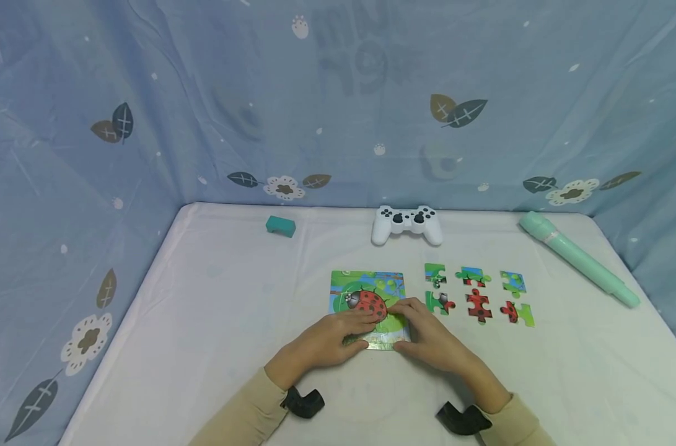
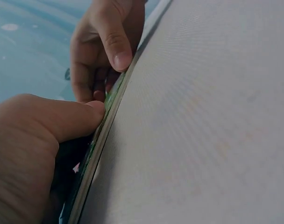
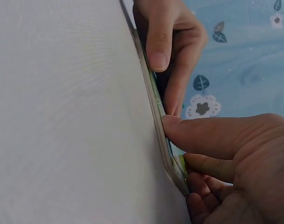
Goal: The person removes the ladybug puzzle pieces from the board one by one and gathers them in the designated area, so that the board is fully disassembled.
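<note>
A square ladybug jigsaw puzzle lies flat on the white table, its near part overlapped by both hands. My left hand rests on its left side, fingers stretched over the ladybug and thumb at the near edge. From the right, my right hand holds the near right corner, its thumb against the near edge and its fingers bent over and beside the board. In the left wrist view the board's layered edge shows between the thumbs. Loose puzzle pieces lie in two rows to the right.
Behind the puzzle is a white game controller, with a small teal block farther left. A mint-green microphone-shaped stick lies slanted at the right. Patterned blue cloth hangs behind the table and along its sides.
</note>
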Motion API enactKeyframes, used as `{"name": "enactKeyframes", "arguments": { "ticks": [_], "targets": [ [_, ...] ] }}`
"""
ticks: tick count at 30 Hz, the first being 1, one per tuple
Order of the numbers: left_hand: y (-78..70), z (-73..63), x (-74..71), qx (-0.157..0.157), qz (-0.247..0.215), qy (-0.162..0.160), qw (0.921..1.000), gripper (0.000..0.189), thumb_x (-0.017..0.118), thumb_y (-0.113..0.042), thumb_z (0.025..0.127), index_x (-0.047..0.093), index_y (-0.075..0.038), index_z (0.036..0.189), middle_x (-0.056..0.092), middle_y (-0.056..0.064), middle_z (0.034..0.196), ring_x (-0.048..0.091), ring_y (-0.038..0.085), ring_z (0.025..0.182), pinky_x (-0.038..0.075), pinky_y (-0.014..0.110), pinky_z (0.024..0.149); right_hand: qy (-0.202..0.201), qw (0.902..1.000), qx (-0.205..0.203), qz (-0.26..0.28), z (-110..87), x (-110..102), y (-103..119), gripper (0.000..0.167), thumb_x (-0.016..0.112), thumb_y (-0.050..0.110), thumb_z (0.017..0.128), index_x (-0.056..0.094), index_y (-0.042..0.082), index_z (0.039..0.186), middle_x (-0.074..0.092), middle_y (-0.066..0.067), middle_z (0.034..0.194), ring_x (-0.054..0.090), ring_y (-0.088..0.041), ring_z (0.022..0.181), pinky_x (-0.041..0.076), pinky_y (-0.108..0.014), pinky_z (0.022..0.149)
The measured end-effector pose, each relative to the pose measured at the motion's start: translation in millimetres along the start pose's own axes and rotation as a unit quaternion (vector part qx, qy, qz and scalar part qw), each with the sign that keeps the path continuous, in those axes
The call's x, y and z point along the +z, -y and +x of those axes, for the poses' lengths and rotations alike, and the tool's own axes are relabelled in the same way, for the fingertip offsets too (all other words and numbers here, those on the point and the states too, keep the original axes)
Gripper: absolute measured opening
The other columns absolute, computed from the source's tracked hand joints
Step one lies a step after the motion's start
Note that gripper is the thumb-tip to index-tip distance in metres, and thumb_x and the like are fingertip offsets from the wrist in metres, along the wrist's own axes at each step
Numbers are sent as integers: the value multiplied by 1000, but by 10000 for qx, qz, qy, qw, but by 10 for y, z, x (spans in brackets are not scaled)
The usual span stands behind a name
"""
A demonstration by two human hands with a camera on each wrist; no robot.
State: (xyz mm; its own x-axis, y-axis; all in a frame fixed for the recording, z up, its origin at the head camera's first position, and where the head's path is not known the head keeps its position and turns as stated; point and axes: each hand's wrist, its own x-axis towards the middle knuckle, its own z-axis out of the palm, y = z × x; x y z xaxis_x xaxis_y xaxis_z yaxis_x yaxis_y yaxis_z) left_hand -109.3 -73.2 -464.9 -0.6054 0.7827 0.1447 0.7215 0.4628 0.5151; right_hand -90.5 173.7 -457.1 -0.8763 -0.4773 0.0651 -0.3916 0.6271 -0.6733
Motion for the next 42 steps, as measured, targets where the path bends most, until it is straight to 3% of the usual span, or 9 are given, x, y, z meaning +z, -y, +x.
{"name": "enactKeyframes", "arguments": {
  "ticks": [8, 26, 35, 42],
  "targets": [
    [1, -4, -7, -65, -69, 46, 9999, 41, 59, -26, 94, 57, -10, 132, 50, 0, 142, 42, 14, 135, 34, 30, 113, 36, 10000, 48, -64, 7, -6, 62, 57, 78, 13, 77, 51, 10, 127, 52, 0, 124, 49, -17, 116, 45, -44, 100],
    [35, -12, 13, 92, -4, -14, 10000, 42, 57, -28, 95, 57, -10, 132, 50, 0, 141, 43, 15, 134, 34, 32, 113, -94, 9984, 64, -555, -1, -53, 84, 58, 78, 19, 77, 56, 5, 129, 57, -5, 123, 55, -23, 116, 48, -45, 98],
    [32, -17, 18, 14, -34, 44, 10000, 41, 58, -27, 95, 57, -9, 132, 51, 0, 141, 43, 15, 134, 32, 30, 114, -354, 9984, 144, -408, -100, -273, -38, 56, 77, 16, 78, 56, 6, 128, 57, -5, 123, 56, -19, 106, 51, -45, 88],
    [9, -29, -1, -124, -56, 83, 9999, 41, 58, -26, 95, 57, -10, 132, 50, 0, 141, 42, 13, 135, 32, 29, 114, -567, 9967, 180, -548, -341, -507, -240, 60, 79, 12, 75, 54, 8, 130, 57, -3, 122, 57, -16, 99, 54, -33, 81]
  ]
}}
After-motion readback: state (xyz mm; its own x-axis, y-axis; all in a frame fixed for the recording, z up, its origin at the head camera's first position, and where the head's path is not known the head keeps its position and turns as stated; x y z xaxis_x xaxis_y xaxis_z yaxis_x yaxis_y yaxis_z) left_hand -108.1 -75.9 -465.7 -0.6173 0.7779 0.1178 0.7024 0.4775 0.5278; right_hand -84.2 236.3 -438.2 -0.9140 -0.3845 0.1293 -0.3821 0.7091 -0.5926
